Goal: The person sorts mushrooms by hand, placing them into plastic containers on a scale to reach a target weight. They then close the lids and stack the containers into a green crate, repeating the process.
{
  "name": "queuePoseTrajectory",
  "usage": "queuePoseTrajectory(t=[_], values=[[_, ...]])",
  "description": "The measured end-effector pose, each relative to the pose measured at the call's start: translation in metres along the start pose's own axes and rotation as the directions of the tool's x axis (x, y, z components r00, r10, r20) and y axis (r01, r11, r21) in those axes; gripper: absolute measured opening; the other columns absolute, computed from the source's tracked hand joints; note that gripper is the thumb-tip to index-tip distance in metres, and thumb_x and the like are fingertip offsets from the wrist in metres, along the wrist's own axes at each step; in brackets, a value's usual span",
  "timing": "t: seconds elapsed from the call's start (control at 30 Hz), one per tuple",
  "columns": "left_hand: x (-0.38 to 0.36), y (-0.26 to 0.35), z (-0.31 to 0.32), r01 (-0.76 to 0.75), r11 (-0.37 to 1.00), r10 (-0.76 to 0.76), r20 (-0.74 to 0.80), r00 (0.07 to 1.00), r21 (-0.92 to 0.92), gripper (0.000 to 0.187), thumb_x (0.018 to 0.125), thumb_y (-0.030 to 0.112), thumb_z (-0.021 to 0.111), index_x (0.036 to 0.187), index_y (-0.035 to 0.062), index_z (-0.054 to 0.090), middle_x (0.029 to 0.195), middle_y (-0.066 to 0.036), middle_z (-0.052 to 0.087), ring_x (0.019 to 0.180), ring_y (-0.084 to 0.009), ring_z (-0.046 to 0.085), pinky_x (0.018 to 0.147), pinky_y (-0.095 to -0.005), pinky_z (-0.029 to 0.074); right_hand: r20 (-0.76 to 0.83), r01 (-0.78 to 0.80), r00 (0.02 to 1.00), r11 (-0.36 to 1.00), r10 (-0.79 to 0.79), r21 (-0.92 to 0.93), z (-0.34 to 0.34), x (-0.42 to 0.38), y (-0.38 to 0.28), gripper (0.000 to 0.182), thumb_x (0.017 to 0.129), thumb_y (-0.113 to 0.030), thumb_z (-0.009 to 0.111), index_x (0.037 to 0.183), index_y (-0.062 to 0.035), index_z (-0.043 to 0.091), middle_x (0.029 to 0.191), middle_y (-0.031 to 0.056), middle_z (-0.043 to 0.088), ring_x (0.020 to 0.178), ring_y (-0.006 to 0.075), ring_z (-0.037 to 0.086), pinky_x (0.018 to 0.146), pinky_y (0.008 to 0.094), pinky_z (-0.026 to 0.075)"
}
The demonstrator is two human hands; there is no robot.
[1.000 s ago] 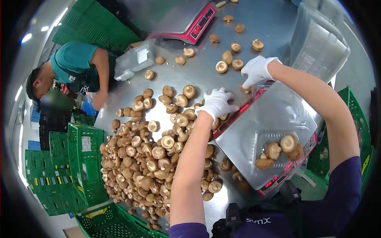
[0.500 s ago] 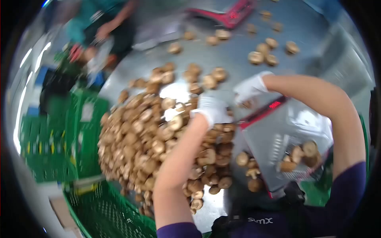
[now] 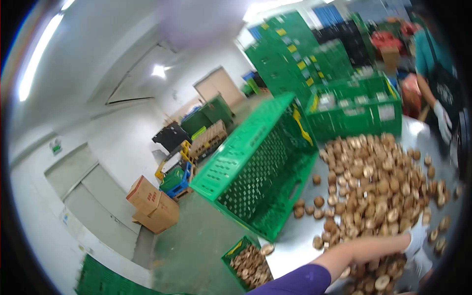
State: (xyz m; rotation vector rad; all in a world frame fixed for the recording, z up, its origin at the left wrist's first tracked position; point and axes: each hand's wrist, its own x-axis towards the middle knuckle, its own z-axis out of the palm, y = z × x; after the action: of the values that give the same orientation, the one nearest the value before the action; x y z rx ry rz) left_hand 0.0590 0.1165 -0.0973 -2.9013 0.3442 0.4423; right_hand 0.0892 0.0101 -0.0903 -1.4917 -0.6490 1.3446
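Note:
A large heap of brown shiitake mushrooms (image 3: 373,182) covers much of the metal table (image 3: 295,246). My left arm, in a purple sleeve, stretches across the near part of the heap. My left hand (image 3: 417,239), in a white glove, is at the heap's right side among the mushrooms, its fingers blurred. Just below it, close to the dark edge of the view, shows my right hand (image 3: 422,264), also white-gloved and mostly cut off. I cannot tell whether either hand holds a mushroom.
A tilted green crate (image 3: 260,172) stands at the table's left edge. Behind the heap is another green crate (image 3: 351,110) with packs inside. A low crate of mushroom pieces (image 3: 250,265) sits on the floor. At the far right stands a person (image 3: 437,73). Cardboard boxes (image 3: 153,206) lie near the wall.
The view has swung left and up, showing the room, door and stacked crates. The scales and bagged mushrooms have left the view. My hands now appear at the lower right.

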Motion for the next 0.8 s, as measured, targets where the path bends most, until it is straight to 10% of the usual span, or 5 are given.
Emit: queuePoseTrajectory(t=[0.23, 0.33, 0.5, 0.6, 0.8], values=[[-0.11, -0.027, -0.058, -0.039, 0.897, -0.177, -0.44, 0.88, -0.44, 0.044, 0.065, 0.044, 0.074, 0.084, 0.0037, 0.073, 0.092, -0.02, 0.063, 0.112, -0.0424, 0.054, 0.076, -0.0596, 0.05, 0.092, 0.309, 0.95, 0.94, -0.298, -0.146, 0.003, -0.014, -0.013, 0.092, 0.081, -0.014, 0.074, 0.156, -0.0075, 0.023, 0.142, 0.0068, 0.048, 0.132, 0.0202, 0.043, 0.113, 0.041, 0.034], [-0.11, -0.029, -0.055, -0.123, 0.914, -0.054, -0.418, 0.907, -0.386, 0.051, 0.073, 0.041, 0.074, 0.108, 0.0048, 0.069, 0.106, -0.019, 0.063, 0.105, -0.0371, 0.058, 0.085, -0.0513, 0.051, -0.042, -0.028, 0.999, 0.948, 0.016, -0.317, -0.008, -0.076, -0.038, 0.088, 0.084, -0.013, 0.068, 0.158, -0.0058, 0.022, 0.14, 0.0157, 0.052, 0.126, 0.0247, 0.052, 0.106, 0.0386, 0.042], [-0.091, -0.042, -0.071, -0.218, 0.951, 0.18, -0.184, 0.966, -0.218, 0.075, 0.072, 0.06, 0.078, 0.132, 0.0181, 0.06, 0.131, -0.018, 0.059, 0.142, -0.0496, 0.029, 0.11, -0.0572, 0.036, -0.396, -0.014, 0.832, 0.7, -0.387, -0.714, -0.107, -0.168, 0.015, 0.044, 0.084, -0.028, 0.061, 0.12, -0.002, 0.062, 0.121, 0.0257, 0.063, 0.109, 0.0387, 0.061, 0.092, 0.0459, 0.048], [-0.061, -0.038, -0.091, -0.112, 0.973, 0.158, 0.227, 0.961, -0.201, 0.1, 0.07, 0.069, 0.074, 0.151, 0.0204, 0.039, 0.155, -0.011, 0.038, 0.153, -0.0361, 0.009, 0.11, -0.0752, 0.019, -0.761, -0.523, 0.578, 0.583, -0.295, -0.622, -0.169, -0.241, 0.051, 0.037, 0.082, -0.025, 0.059, 0.114, -0.0084, 0.066, 0.117, 0.0256, 0.058, 0.11, 0.0397, 0.06, 0.094, 0.0449, 0.05], [0.015, -0.038, -0.117, -0.299, 0.895, 0.423, 0.415, 0.806, -0.331, 0.11, 0.065, 0.074, 0.074, 0.146, 0.0056, 0.045, 0.133, -0.025, 0.059, 0.127, -0.0364, 0.056, 0.104, -0.0433, 0.045, -0.989, -0.743, -0.087, 0.654, 0.115, 0.142, -0.232, -0.349, 0.092, 0.07, 0.089, -0.042, 0.059, 0.152, -0.0175, 0.039, 0.15, 0.0259, 0.034, 0.134, 0.0442, 0.044, 0.11, 0.0473, 0.042]])
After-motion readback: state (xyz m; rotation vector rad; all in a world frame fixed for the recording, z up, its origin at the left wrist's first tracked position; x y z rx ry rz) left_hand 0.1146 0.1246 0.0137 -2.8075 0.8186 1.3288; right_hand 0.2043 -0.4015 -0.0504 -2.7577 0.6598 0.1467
